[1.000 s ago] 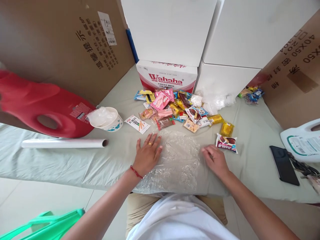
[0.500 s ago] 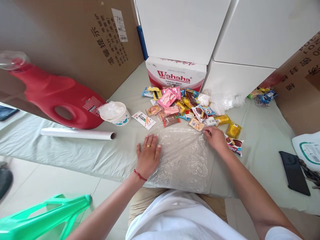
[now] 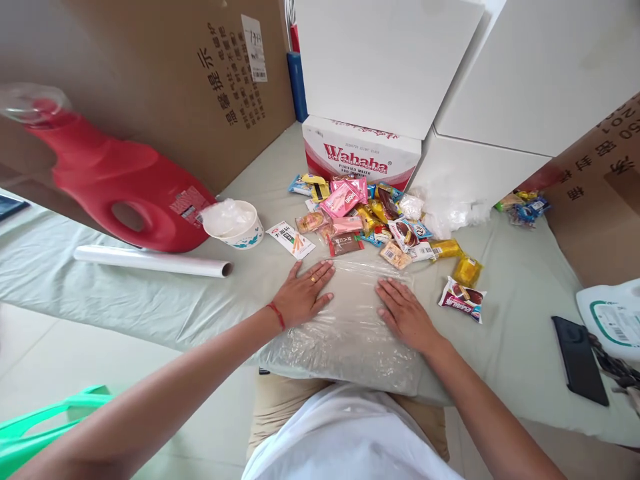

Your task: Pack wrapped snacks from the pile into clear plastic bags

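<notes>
Plastic sheet (image 3: 353,353) is laid on pale cloth (image 3: 510,363), just on near side of snack pile (image 3: 353,207). Its left part is covered by left hand (image 3: 303,293), palm down, fingers a little spread; its right part by right hand (image 3: 406,312), fingers straight, almost together, thumb apart. Nothing is seen pinched. Sheet is judged very light, thin, limp, slippery, easily creased; is best gripped gently by two corners nearest snack pile.
</notes>
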The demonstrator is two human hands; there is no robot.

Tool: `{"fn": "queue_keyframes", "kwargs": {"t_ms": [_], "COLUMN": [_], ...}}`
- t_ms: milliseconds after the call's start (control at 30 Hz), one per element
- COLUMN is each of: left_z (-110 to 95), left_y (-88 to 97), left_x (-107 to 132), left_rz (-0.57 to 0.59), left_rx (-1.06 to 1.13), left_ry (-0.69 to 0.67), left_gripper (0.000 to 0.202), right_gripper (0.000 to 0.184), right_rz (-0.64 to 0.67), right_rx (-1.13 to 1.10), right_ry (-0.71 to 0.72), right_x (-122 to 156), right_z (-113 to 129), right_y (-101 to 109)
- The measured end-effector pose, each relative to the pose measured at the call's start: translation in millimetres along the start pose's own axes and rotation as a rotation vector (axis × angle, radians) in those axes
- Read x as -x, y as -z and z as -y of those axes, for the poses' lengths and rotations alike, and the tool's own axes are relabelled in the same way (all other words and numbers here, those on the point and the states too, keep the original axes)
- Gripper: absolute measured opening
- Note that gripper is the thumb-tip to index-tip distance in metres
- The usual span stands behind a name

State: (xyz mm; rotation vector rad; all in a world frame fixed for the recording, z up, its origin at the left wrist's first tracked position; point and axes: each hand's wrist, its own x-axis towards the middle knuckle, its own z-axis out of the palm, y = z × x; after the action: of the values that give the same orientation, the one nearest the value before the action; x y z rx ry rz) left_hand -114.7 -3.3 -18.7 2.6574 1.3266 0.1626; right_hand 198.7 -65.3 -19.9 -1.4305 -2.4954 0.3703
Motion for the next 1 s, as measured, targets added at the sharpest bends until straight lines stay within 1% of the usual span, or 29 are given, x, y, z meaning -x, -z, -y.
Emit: {"fn": "queue_keyframes", "kwargs": {"t_ms": [100, 167, 200, 233, 300, 333, 400, 467, 500, 567, 633, 667, 733, 800, 867, 900, 933, 1000], "left_z": [0, -2, -2, -2, -2, -2, -1, -1, -1, -1, -1, -1, 0, 1, 2, 2, 2, 3], "left_y": [0.4, 0.8, 0.8, 0.5, -0.3, -0.7, -0.9, -0.7, -0.5, -0.4, -0.9, -1.4, -2.6, -3.5, -3.9, -4.0, -3.9, -3.6], "left_x": [7, 9, 9, 9, 8, 8, 8, 8, 9, 9, 9, 10, 10, 10, 10, 9, 9, 10], "left_rz": [-0.023, -0.034, -0.037, -0.038, -0.038, -0.038, -0.036, -0.035, -0.036, -0.045, -0.064, -0.074, -0.088, -0.093, -0.097, -0.099, -0.101, -0.1], "left_rx": [0.005, 0.011, 0.013, 0.016, 0.02, 0.021, 0.024, 0.027, 0.03, 0.036, 0.043, 0.046, 0.051, 0.054, 0.05, 0.047, 0.045, 0.042], "left_ry": [0.006, 0.006, 0.005, 0.005, 0.01, 0.013, 0.015, 0.012, 0.011, 0.009, 0.01, 0.009, 0.004, -0.001, -0.002, -0.002, -0.004, -0.007], "left_gripper": [0.065, 0.065, 0.065, 0.066, 0.066, 0.066, 0.065, 0.065, 0.065, 0.064, 0.064, 0.064, 0.065, 0.065, 0.065, 0.065, 0.065, 0.065], "right_gripper": [0.047, 0.042, 0.041, 0.042, 0.044, 0.043, 0.039, 0.045, 0.048, 0.049, 0.045, 0.042, 0.036, 0.03, 0.028, 0.028, 0.029, 0.031], "right_rz": [-0.036, -0.066, -0.099, -0.149, -0.277, -0.341, -0.395, -0.382, -0.336, -0.21, -0.11, -0.087, -0.075, -0.062, -0.067, -0.091, -0.123, -0.17], "right_rx": [-0.094, -0.164, -0.175, -0.164, -0.059, 0.013, 0.13, 0.191, 0.205, 0.202, 0.169, 0.15, 0.123, 0.126, 0.156, 0.19, 0.229, 0.288], "right_ry": [-0.072, -0.143, -0.197, -0.263, -0.367, -0.398, -0.419, -0.452, -0.433, -0.388, -0.405, -0.442, -0.519, -0.561, -0.601, -0.581, -0.527, -0.349], "right_x": [3, -10, -22, -38, -79, -102, -151, -194, -211, -236, -248, -252, -255, -255, -257, -260, -264, -276], "right_z": [-14, -16, -17, -18, -24, -30, -44, -59, -66, -78, -89, -95, -106, -115, -119, -118, -114, -104], "right_y": [14, 33, 44, 56, 78, 87, 97, 99, 97, 94, 94, 97, 105, 115, 122, 122, 121, 114]}}
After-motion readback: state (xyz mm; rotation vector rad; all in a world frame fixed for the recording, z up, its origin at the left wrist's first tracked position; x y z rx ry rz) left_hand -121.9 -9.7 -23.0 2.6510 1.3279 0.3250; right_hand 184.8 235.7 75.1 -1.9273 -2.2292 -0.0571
